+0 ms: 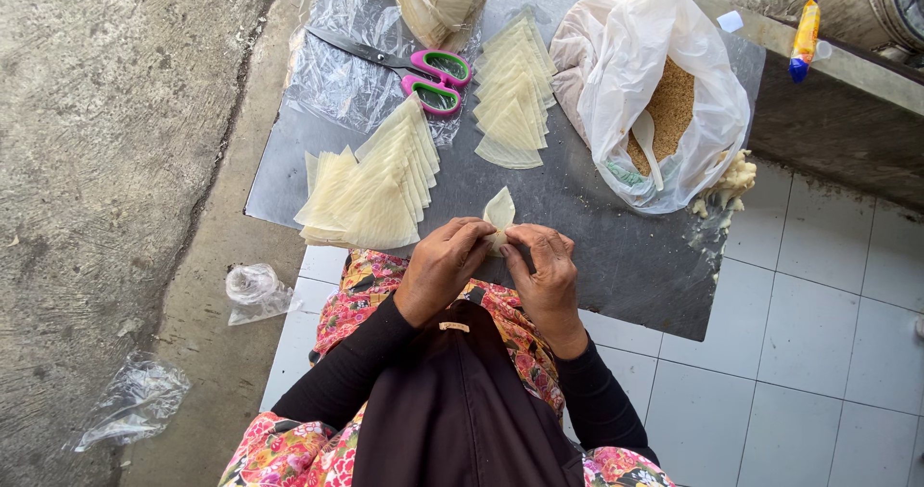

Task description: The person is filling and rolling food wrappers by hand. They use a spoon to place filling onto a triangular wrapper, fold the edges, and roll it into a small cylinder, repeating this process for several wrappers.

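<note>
Between both hands' (500, 261) grip, wrapper (500, 208).

A single head-worn view looks steeply down, close above the dark work board (616, 246).

You sit at a makeshift outdoor food-prep spot: dark slab (616, 246), concrete ground (106, 160) at left, white tiles (828, 323) lower right.

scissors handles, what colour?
Pink outside, green inside the loops, on the scissors lying on clear plastic wrap. The head view shows it.
</note>
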